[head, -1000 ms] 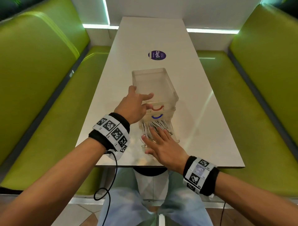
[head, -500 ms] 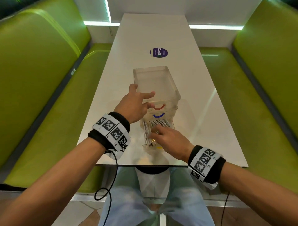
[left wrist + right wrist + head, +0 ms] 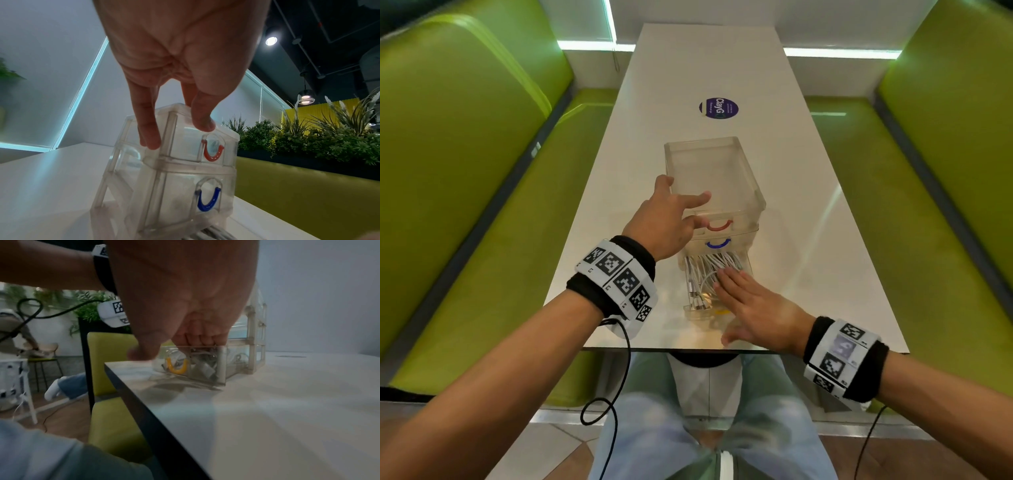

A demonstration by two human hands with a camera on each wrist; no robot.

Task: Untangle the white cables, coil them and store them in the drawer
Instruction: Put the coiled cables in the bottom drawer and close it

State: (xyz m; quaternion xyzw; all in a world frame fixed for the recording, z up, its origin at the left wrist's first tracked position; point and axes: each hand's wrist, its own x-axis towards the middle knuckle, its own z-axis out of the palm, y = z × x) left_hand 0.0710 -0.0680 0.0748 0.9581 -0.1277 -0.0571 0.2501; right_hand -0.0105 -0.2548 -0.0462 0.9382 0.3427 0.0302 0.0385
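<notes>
A clear plastic drawer unit (image 3: 753, 192) stands on the white table (image 3: 825, 274), with a red handle (image 3: 719, 226) and a blue handle (image 3: 717, 244) on its upper drawers. Its bottom drawer (image 3: 693, 310) is pulled out toward me and holds the white cables (image 3: 709, 270). My left hand (image 3: 674, 209) rests on the unit's near left corner, thumb on top and fingers (image 3: 150, 129) down the side. My right hand (image 3: 750, 301) lies flat on the cables, fingers straight. In the right wrist view the drawer (image 3: 220, 366) shows a yellow handle (image 3: 176, 368).
A round purple sticker (image 3: 718, 108) lies on the table beyond the unit. Green benches (image 3: 465, 171) (image 3: 945, 171) run along both sides. The table's near edge (image 3: 654, 348) is just behind my right hand.
Half a second ago my right hand's fingers were curled down into the drawer; now they lie flat over the cables. The left hand stays on the unit.
</notes>
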